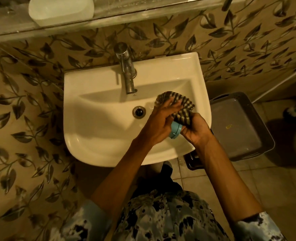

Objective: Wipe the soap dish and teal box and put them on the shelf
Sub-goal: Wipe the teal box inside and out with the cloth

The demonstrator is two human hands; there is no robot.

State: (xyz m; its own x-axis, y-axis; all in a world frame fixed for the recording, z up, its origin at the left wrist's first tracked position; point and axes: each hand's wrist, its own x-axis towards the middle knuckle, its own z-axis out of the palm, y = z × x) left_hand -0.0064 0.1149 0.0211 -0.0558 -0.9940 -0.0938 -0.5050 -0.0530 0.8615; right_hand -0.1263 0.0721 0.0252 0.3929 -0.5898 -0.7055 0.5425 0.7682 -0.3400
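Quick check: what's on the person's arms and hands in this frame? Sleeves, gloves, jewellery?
Both hands are bare: no gloves, rings or watch visible on the left hand or the right hand. Forearms are uncovered. Short sleeves end near the elbows, the left sleeve and right sleeve in pale blue fabric with dark blotchy tie-dye patches, matching the shirt.

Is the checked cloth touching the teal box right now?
Touching. The head view shows the checked cloth draped over the teal box's top end, held between both hands.
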